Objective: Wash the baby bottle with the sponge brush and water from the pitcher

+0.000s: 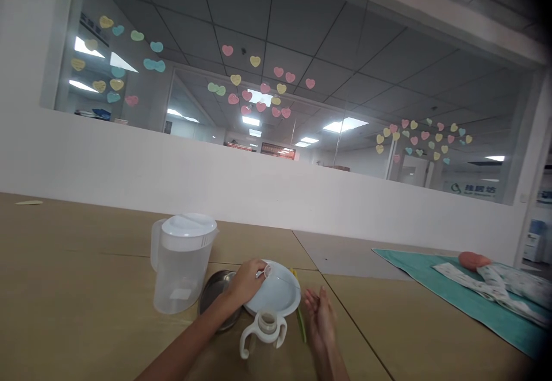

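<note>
My left hand is closed on a small clear, rounded piece, perhaps a bottle cap, over the white bowl. To the right of that bowl, my right hand holds nothing; its fingers are apart and slightly curled. In front of the bowl stands an uncapped baby bottle with two white side handles. A thin yellow-green utensil lies between the bowl and my right hand, partly hidden by the bowl. Under my left forearm, a metal bowl is partly covered.
A clear plastic pitcher with a white lid stands left of the metal bowl. At the right, a teal mat bears patterned baby clothing and a pinkish rounded object. A white wall with a window borders the table's back.
</note>
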